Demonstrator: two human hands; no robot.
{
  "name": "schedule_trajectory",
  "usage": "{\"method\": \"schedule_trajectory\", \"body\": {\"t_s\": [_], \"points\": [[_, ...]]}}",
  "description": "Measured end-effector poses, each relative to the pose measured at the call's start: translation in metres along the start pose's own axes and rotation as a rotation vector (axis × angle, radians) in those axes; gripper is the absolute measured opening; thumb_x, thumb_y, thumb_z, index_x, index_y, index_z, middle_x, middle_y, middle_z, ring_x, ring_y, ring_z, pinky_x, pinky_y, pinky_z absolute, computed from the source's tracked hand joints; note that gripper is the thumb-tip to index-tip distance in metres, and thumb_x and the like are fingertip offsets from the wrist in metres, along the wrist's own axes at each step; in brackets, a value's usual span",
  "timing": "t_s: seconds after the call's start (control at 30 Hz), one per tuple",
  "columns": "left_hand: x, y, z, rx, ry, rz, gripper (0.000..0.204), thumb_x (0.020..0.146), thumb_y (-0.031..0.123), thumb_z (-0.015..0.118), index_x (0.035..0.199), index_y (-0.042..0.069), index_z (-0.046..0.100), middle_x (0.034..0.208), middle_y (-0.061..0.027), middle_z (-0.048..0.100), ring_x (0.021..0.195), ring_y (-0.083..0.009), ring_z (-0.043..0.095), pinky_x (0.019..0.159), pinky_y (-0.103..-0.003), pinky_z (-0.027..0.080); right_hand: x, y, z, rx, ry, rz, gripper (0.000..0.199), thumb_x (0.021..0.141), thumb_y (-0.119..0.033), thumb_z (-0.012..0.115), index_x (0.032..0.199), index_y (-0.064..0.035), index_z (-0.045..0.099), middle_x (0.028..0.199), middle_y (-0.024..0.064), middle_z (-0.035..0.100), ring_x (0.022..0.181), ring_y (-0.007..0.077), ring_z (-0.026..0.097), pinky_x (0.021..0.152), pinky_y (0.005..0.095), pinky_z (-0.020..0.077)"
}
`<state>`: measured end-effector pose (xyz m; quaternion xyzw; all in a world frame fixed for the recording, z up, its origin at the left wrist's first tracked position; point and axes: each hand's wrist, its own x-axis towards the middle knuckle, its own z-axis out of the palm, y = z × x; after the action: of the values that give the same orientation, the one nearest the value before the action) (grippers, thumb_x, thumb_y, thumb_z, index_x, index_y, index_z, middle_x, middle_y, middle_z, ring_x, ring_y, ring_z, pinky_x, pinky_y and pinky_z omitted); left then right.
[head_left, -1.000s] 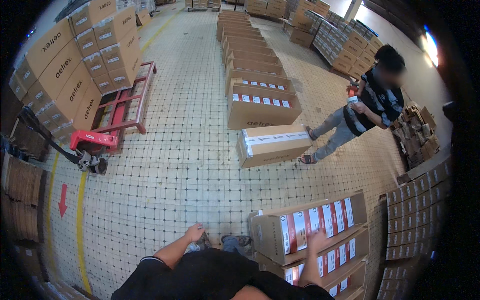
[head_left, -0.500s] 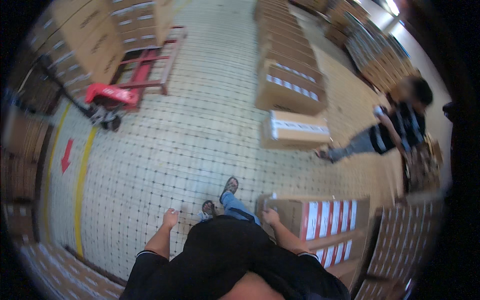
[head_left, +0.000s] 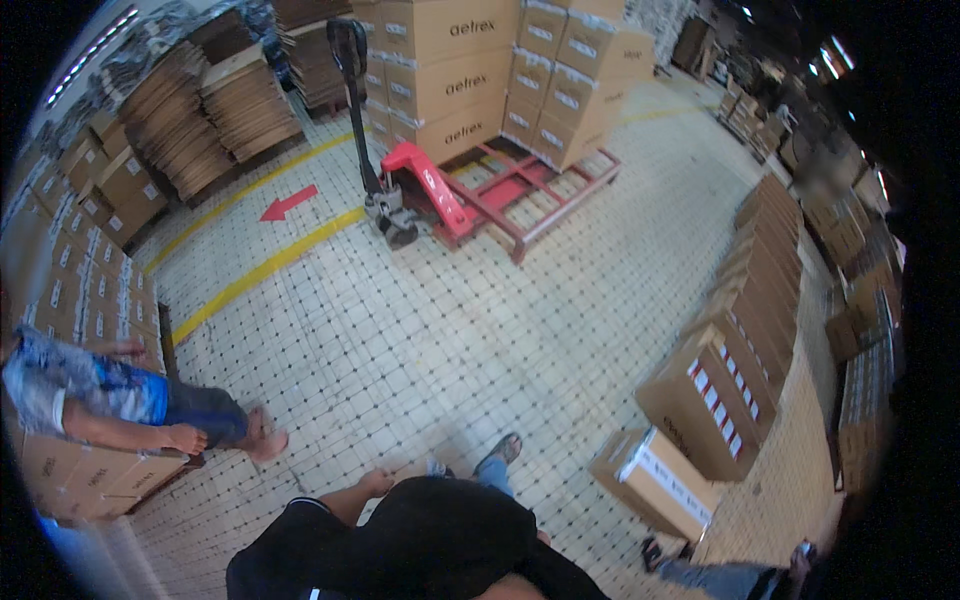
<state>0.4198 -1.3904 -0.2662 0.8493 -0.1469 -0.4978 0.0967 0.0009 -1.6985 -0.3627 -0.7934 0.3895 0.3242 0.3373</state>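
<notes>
My left hand (head_left: 376,484) hangs low beside my black-shirted body, above the tiled floor (head_left: 420,370). Its fingers look curled; whatever they may hold is too small and blurred to name. My right hand does not show; my torso covers that side. One sandalled foot (head_left: 502,452) is stepping forward in front of me. Nearest on the right is a taped cardboard carton (head_left: 655,480) on the floor. Ahead, a red pallet jack (head_left: 430,190) with a black handle stands under a red metal pallet (head_left: 560,207) stacked with cartons (head_left: 450,90).
A long row of cartons (head_left: 740,330) runs along the right. At left, a person in a blue shirt (head_left: 110,390) stands by stacked cartons (head_left: 80,475). Another person's grey-trousered leg (head_left: 710,577) shows at lower right. Flattened cardboard piles (head_left: 180,120) stand beyond the yellow floor line (head_left: 270,265).
My view has swung left: the pallet jack now stands ahead and the carton row has shifted right. My right hand and the box beside it have left view. A person appears at left.
</notes>
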Motion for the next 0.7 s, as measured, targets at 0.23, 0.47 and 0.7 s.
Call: {"method": "schedule_trajectory", "body": {"t_s": [0.23,0.47,0.7], "points": [[0.049,0.182,-0.056,0.424,-0.052,0.433,0.050,0.087,0.041,0.055,0.119,0.004,0.064,0.115,-0.0218,0.066,0.108,-0.0344,0.063,0.090,-0.041,0.051,0.091,-0.017,-0.194,1.002,0.307,0.192,0.032,0.092,-0.035,0.055,0.091,-0.0046,0.064,0.079,0.0101,0.067,0.070,0.0198,0.063,0.059,0.0353,0.0513],[0.073,0.350,-0.104,-0.646,0.275,0.361,0.052,0.091,0.034,0.062,0.133,0.005,0.052,0.110,-0.0158,0.068,0.096,-0.0266,0.067,0.080,-0.037,0.053,0.156,-0.013,-0.307,0.558,0.261,-0.024,0.029,0.090,-0.025,0.054,0.075,-0.0021,0.063,0.073,0.0098,0.066,0.067,0.0186,0.063,0.058,0.0357,0.0503],[0.116,0.260,-0.041,-0.197,0.515,0.163,0.050,0.095,0.045,0.047,0.126,0.008,0.058,0.119,-0.0224,0.064,0.110,-0.0360,0.061,0.095,-0.043,0.047,0.207,-0.009,-0.353,0.303,0.133,-0.006,0.034,0.089,-0.031,0.062,0.093,0.0017,0.069,0.083,0.0126,0.072,0.073,0.0212,0.067,0.067,0.0347,0.0522]]}}
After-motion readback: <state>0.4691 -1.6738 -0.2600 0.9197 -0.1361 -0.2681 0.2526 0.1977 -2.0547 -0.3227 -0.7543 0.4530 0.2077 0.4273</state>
